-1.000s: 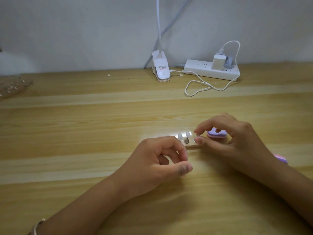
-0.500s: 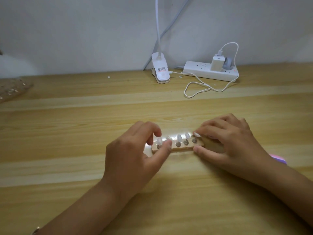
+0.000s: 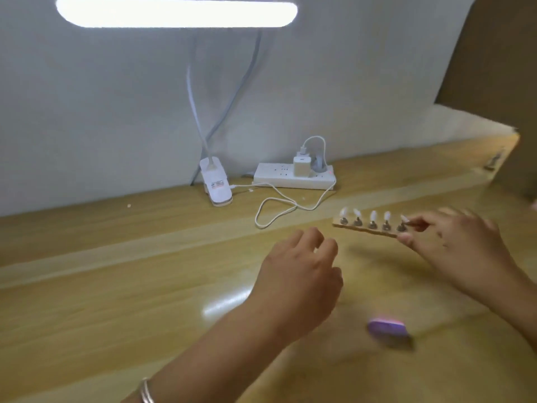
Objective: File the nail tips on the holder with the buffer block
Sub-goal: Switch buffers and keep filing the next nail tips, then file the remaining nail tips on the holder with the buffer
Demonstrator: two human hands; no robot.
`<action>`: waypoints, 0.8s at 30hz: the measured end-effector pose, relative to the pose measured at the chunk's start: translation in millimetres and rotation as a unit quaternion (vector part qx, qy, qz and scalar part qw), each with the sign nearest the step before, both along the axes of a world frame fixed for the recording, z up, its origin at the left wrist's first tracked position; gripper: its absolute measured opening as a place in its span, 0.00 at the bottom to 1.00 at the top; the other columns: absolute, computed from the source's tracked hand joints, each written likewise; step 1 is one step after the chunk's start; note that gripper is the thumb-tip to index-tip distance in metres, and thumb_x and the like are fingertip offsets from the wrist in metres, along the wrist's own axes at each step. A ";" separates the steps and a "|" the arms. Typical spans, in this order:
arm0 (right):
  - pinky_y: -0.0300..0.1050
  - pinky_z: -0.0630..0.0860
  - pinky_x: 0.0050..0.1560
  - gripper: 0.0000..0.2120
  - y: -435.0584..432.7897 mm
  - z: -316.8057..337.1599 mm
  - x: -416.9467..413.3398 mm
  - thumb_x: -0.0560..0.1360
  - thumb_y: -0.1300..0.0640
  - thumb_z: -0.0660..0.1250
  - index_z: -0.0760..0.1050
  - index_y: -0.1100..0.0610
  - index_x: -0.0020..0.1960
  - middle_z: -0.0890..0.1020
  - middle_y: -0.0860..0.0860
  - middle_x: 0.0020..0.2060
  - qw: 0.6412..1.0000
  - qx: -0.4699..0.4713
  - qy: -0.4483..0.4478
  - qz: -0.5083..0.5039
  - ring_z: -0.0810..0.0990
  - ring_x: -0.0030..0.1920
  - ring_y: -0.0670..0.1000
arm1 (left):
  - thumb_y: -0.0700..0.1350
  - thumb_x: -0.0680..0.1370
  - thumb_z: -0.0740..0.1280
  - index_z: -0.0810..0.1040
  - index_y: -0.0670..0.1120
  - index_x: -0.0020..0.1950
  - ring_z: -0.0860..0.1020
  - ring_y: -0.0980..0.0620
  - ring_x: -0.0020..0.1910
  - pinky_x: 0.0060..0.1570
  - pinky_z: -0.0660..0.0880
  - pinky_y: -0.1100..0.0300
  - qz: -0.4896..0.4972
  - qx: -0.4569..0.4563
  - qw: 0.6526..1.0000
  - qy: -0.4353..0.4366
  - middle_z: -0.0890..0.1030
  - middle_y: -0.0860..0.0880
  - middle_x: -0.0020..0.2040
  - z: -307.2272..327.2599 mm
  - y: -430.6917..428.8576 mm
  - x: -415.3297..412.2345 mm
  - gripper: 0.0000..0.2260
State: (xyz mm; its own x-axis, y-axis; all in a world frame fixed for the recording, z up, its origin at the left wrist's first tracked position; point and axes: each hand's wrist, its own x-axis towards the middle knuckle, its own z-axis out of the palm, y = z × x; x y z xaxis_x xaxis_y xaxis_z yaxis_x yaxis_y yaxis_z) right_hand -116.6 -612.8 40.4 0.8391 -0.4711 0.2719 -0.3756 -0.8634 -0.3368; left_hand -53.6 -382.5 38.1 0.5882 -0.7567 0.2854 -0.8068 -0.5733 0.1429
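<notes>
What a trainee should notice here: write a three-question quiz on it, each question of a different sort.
1. True or false: the left hand grips the buffer block.
2. How many nail tips stand on the holder?
3. Which hand pinches the holder's end? A. left hand B. right hand C. neither

Key: 1. False: the block lies on the table and the left hand holds nothing. 2. Five. 3. B.
</notes>
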 end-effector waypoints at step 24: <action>0.51 0.66 0.64 0.25 -248.5 -49.1 126.1 0.79 0.38 0.65 0.75 0.58 0.62 0.81 0.58 0.59 0.939 0.043 0.008 -0.340 0.78 0.62 0.59 | 0.59 0.75 0.57 0.73 0.49 0.60 0.70 0.46 0.58 0.58 0.66 0.51 -0.045 -0.043 0.997 0.042 0.74 0.50 0.59 -62.9 -276.3 62.1 0.20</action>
State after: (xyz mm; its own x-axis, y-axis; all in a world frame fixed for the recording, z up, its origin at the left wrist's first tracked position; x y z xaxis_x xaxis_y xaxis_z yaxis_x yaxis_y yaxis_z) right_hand 9.5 -861.3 -8.7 0.3396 -0.9197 0.1970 -0.8365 -0.3911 -0.3838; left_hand 8.5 -658.7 -24.8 0.5429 -0.7829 0.3039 -0.8380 -0.4815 0.2566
